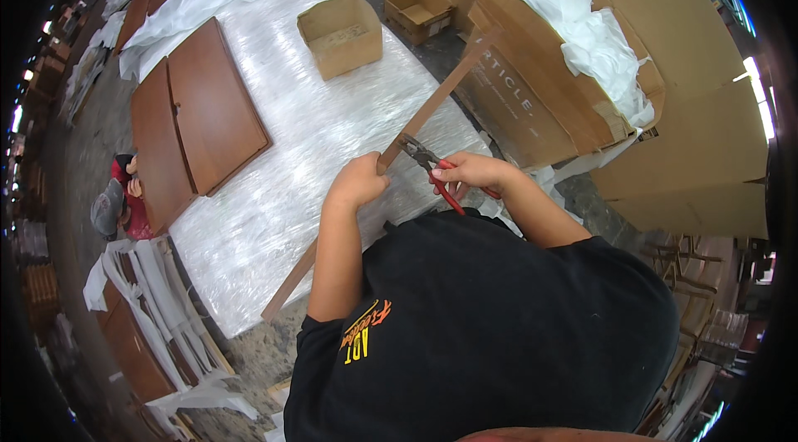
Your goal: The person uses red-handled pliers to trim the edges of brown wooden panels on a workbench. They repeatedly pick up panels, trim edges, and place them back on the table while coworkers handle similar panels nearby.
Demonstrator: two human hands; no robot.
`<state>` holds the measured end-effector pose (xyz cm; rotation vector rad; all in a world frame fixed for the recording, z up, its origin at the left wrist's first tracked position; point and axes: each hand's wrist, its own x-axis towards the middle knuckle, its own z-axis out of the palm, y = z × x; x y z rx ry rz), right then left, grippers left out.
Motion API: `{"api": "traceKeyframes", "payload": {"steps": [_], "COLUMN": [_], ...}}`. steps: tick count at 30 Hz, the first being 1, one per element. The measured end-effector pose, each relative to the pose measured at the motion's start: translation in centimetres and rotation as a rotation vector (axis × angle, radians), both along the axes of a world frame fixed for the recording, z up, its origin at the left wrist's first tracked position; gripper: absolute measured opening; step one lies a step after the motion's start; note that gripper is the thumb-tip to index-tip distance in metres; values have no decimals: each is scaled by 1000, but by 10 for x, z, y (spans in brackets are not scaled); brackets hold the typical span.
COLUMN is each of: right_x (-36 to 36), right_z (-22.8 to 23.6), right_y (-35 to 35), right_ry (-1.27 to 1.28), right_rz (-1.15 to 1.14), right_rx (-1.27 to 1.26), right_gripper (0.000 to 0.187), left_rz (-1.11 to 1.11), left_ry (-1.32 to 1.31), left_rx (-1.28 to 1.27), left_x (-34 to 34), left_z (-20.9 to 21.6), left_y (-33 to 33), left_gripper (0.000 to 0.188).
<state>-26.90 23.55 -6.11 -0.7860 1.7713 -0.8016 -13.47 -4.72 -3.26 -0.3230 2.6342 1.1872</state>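
My left hand (359, 179) is closed around a long, thin brown wooden strip (440, 97). The strip slants across in front of me, from the large box at upper right down past my left forearm. My right hand (477, 172) grips a pair of pliers (422, 155) with red handles and a dark metal head. The pliers' jaws are at the strip's right edge, just beyond my left hand. Whether they bite on anything there is too small to tell.
A table wrapped in clear film (283, 143) lies before me, carrying brown wooden panels (218, 101) and a small open carton (341, 39). At right stands a large cardboard box (532, 93) with white foam sheeting (582, 27). A person (125, 205) is at the table's left side.
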Motion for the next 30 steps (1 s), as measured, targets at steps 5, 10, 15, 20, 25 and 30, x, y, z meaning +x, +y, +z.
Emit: {"api": "traceKeyframes", "payload": {"steps": [5, 10, 15, 20, 25, 30], "right_x": [6, 14, 22, 34, 46, 52], "right_z": [-6, -6, -7, -3, 15, 32], "right_y": [1, 2, -1, -15, -28, -28], "right_ry": [139, 53, -2, -24, -204, -740], "right_rz": [-15, -68, -136, -269, -367, -497], "right_rx": [-71, -22, -41, -37, 54, -30], "right_gripper": [37, 37, 39, 42, 46, 52], "left_rz": [14, -11, -12, -38, -11, 5], "left_ry": [28, 9, 28, 30, 44, 54], "left_rx": [10, 0, 8, -9, 16, 41], "left_x": [0, 1, 1, -2, -2, -2], "left_z": [-6, -9, -8, -9, -14, -17], "left_y": [0, 0, -2, -5, -8, -6], "left_gripper": [38, 37, 36, 36, 36, 34]}}
